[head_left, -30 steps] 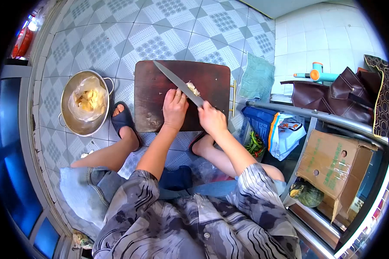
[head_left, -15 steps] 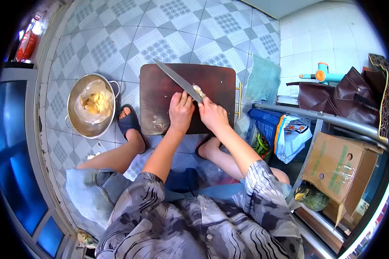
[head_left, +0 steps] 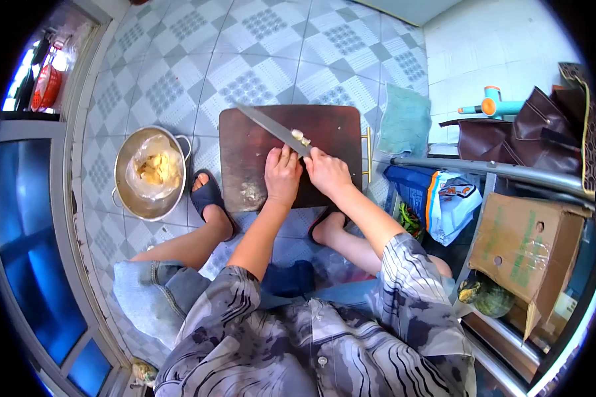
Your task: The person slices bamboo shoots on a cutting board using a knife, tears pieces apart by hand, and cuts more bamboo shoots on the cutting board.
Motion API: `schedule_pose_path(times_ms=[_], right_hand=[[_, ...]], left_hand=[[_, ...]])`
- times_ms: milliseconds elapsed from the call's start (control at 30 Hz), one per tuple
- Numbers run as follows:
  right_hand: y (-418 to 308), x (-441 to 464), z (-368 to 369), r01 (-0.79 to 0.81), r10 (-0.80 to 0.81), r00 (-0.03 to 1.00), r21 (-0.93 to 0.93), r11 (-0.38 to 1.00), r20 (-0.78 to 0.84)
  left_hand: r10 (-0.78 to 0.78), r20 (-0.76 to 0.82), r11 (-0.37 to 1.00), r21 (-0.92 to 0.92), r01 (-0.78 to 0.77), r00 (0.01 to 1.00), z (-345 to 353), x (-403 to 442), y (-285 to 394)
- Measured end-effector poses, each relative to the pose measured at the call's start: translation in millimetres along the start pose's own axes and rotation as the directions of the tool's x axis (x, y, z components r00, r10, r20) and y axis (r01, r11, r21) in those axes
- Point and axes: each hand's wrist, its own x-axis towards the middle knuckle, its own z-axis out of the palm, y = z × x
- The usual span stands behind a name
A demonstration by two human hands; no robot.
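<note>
A dark wooden board [head_left: 245, 145] lies low over the tiled floor between my feet. My right hand [head_left: 328, 175] is closed on the handle of a large knife [head_left: 271, 126], whose blade points up and left across the board. Close beside the blade's lower edge is my left hand [head_left: 283, 175], its fingers pressed together with the tips at the blade; whatever they hold is hidden. Small pale pieces [head_left: 300, 137] lie just beyond the blade, near the handle end.
On the left stands a metal pot [head_left: 130, 198] with a plastic bag of pale yellow pieces [head_left: 157, 169]. A green cloth [head_left: 404, 122] lies right of the board. Further right are a blue-white bag [head_left: 452, 205], a metal rack [head_left: 496, 169] and a cardboard box [head_left: 520, 245].
The whole view has shifted, so the board and pot appear further right and lower. Both hands stay at the knife, and the pale pieces beyond the blade look slightly rearranged.
</note>
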Motion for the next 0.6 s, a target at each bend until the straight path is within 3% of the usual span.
schedule_pose_path(times_ms=[67,200,300,500,600], right_hand=[[10.3,-9.8,8.2,0.028,-0.028,0.998,0.011,1.0,-0.051],[36.0,-65.0,1.8,-0.155,0.16,0.984,-0.058,0.986,0.082],[51.6,-84.2,-9.1,-0.168,0.179,0.969,-0.076,0.983,0.169],[5.7,-6.6,11.0,0.017,-0.016,0.999,0.018,1.0,-0.045],[-13.5,20.9,11.3,0.045,-0.044,0.998,0.044,0.998,-0.036]], left_hand=[[-0.002,0.006,1.0,0.0,0.002,1.0,-4.5,6.4,-0.5],[0.028,0.069,0.999,-0.019,-0.027,0.997,-11.5,1.9,0.9],[0.034,0.069,0.999,-0.022,-0.033,0.997,-10.4,1.1,-0.7],[0.034,0.054,0.999,-0.018,-0.033,0.998,-8.1,-0.7,0.4],[0.036,0.035,0.999,-0.005,-0.036,0.999,-8.6,0.8,-0.1]])
